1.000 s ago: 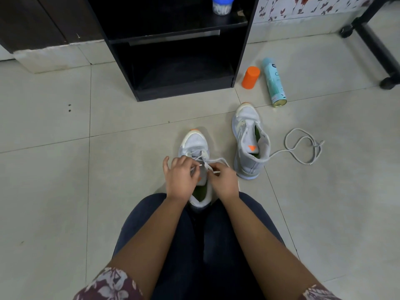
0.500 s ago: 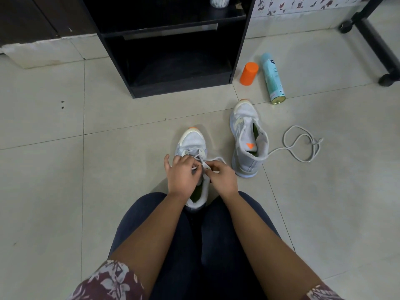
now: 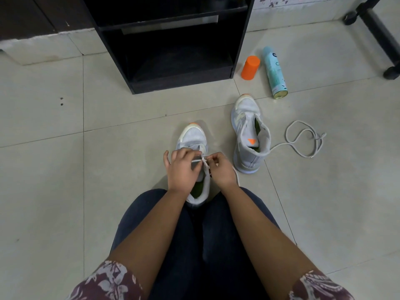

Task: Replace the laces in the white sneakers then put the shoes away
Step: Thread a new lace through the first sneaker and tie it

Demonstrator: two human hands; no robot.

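A white sneaker (image 3: pixel 192 137) with an orange toe tip stands on the floor between my knees, toe pointing away. My left hand (image 3: pixel 181 169) rests over its tongue and pinches the white lace (image 3: pixel 202 162) there. My right hand (image 3: pixel 220 169) pinches the same lace just to the right, over the eyelets. The second white sneaker (image 3: pixel 249 135) stands unlaced to the right, its tongue pulled up. A loose grey lace (image 3: pixel 303 139) trails from it in loops across the tiles.
A black open shelf unit (image 3: pixel 173 40) stands ahead on the tiled floor. An orange cap (image 3: pixel 250 67) and a pale blue spray can (image 3: pixel 274 72) lie to its right. A black wheeled frame (image 3: pixel 381 40) fills the far right corner.
Both hands stay on the near sneaker; the fingers have drawn closer together on the lace. The camera view has tilted down slightly.
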